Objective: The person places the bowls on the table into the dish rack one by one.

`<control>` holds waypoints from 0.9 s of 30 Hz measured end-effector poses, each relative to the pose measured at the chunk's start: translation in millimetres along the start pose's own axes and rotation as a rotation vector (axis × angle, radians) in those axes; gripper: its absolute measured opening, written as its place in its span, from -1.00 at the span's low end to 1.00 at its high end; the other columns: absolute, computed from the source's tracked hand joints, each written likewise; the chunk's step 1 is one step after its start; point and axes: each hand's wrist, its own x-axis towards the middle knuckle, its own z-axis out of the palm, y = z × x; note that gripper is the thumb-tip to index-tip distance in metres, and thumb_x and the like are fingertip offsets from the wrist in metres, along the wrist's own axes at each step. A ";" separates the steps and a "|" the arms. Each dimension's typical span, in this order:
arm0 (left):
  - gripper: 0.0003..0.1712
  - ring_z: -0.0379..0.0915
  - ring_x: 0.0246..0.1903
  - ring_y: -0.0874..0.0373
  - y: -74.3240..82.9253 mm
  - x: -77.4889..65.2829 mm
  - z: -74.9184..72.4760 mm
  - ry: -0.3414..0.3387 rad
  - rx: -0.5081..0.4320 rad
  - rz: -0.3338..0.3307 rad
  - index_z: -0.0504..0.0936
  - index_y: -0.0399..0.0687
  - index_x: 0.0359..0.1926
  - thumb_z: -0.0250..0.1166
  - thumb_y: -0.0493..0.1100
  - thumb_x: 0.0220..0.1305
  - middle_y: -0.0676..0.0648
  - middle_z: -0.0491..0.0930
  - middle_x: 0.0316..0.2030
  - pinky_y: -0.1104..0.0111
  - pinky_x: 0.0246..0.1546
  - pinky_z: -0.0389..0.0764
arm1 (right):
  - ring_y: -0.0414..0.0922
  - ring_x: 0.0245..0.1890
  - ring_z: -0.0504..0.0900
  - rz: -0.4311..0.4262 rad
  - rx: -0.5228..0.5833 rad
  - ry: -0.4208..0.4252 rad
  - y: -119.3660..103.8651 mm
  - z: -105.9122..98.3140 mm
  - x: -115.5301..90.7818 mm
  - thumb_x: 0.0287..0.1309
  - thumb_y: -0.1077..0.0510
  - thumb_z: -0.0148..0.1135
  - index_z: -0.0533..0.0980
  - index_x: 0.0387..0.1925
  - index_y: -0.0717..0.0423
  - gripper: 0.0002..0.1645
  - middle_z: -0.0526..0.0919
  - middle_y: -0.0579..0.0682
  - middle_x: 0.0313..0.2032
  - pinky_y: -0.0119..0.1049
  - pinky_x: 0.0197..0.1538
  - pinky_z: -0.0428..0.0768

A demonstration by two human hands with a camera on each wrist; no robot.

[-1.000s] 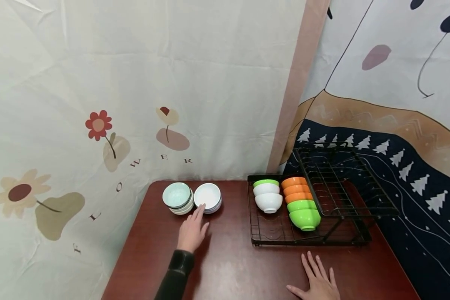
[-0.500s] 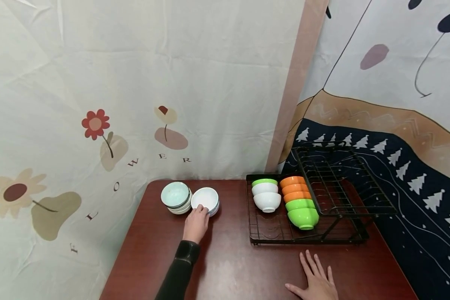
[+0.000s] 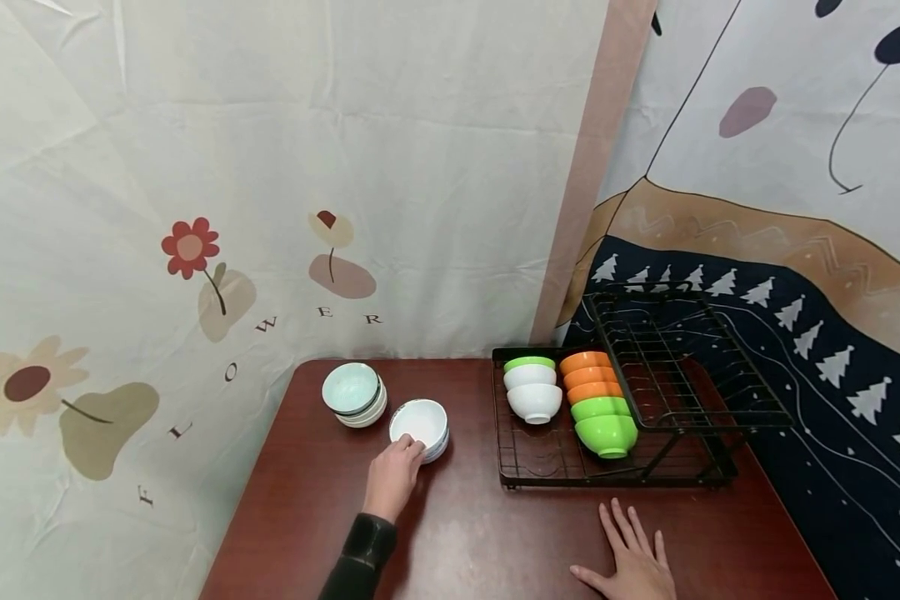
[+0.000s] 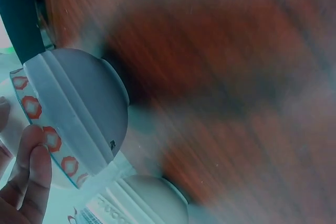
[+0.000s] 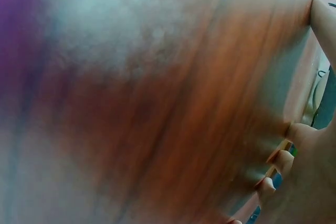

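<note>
My left hand [image 3: 392, 477] grips the near rim of a small stack of white bowls [image 3: 420, 418] on the table's left half. In the left wrist view, fingertips [image 4: 40, 163] press on the outer wall of the rim, which carries a red-and-white pattern; the grey-looking underside of the stacked bowls [image 4: 81, 106] faces the table. Left of this stack is another, with a pale mint bowl [image 3: 351, 388] on top. My right hand [image 3: 632, 562] rests on the table with fingers spread, holding nothing; in the right wrist view its fingertips [image 5: 283, 160] meet the wood.
A black two-tier dish rack [image 3: 510, 481] stands at the right back. In its lower tray, white bowls [image 3: 535, 402] with a green one behind form one row, and orange bowls [image 3: 594, 377] with green bowls [image 3: 607, 436] another. A printed curtain [image 3: 450, 208] hangs behind the brown table [image 3: 487, 542].
My left hand has closed on the white bowls' rim and drawn the stack nearer and slightly right, away from the mint stack. My right hand stays put.
</note>
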 end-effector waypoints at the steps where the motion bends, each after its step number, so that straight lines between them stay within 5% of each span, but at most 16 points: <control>1: -0.83 0.61 -0.39 0.10 2.0 -1.9 -1.4 0.002 -0.001 0.002 0.74 0.02 -0.28 0.60 -0.24 0.24 0.06 0.59 -0.36 0.25 -0.44 0.63 | 0.53 0.72 -0.10 0.000 -0.001 0.001 0.2 0.0 0.0 -0.02 -0.77 0.39 0.13 0.74 0.20 0.63 0.05 0.42 0.72 0.72 0.57 -0.24; 8: -0.85 0.64 -0.33 0.15 13.8 -1.8 -12.2 0.088 -0.045 0.051 0.79 0.05 -0.23 0.62 -0.21 0.25 0.07 0.64 -0.33 0.29 -0.36 0.68 | 0.53 0.72 -0.10 -0.002 -0.003 0.016 -0.4 -0.1 -0.5 -0.04 -0.78 0.39 0.12 0.74 0.20 0.65 0.06 0.42 0.72 0.71 0.57 -0.24; 14: -0.93 0.65 -0.36 0.17 29.8 -0.5 -25.1 0.132 -0.220 0.010 0.83 -0.02 -0.21 0.57 -0.20 0.33 0.06 0.68 -0.31 0.33 -0.33 0.68 | 0.53 0.72 -0.10 0.000 -0.004 0.019 -1.8 1.4 -1.1 -0.06 -0.79 0.39 0.12 0.74 0.19 0.66 0.06 0.41 0.72 0.71 0.57 -0.23; 20: -0.89 0.63 -0.34 0.29 46.1 -8.0 -26.6 0.134 -0.440 -0.023 0.82 -0.04 -0.24 0.58 -0.30 0.26 0.05 0.70 -0.31 0.52 -0.26 0.66 | 0.53 0.72 -0.10 0.002 -0.004 0.019 -1.7 1.6 -2.2 -0.06 -0.78 0.39 0.13 0.74 0.19 0.65 0.06 0.41 0.73 0.70 0.58 -0.23; 27: -0.86 0.63 -0.33 0.33 56.2 -14.5 -22.0 0.106 -0.482 0.009 0.82 -0.01 -0.26 0.59 -0.32 0.25 0.09 0.68 -0.31 0.57 -0.24 0.64 | 0.53 0.72 -0.10 0.002 0.000 0.021 -3.0 0.7 -3.7 -0.05 -0.78 0.39 0.13 0.74 0.20 0.65 0.06 0.41 0.73 0.70 0.58 -0.24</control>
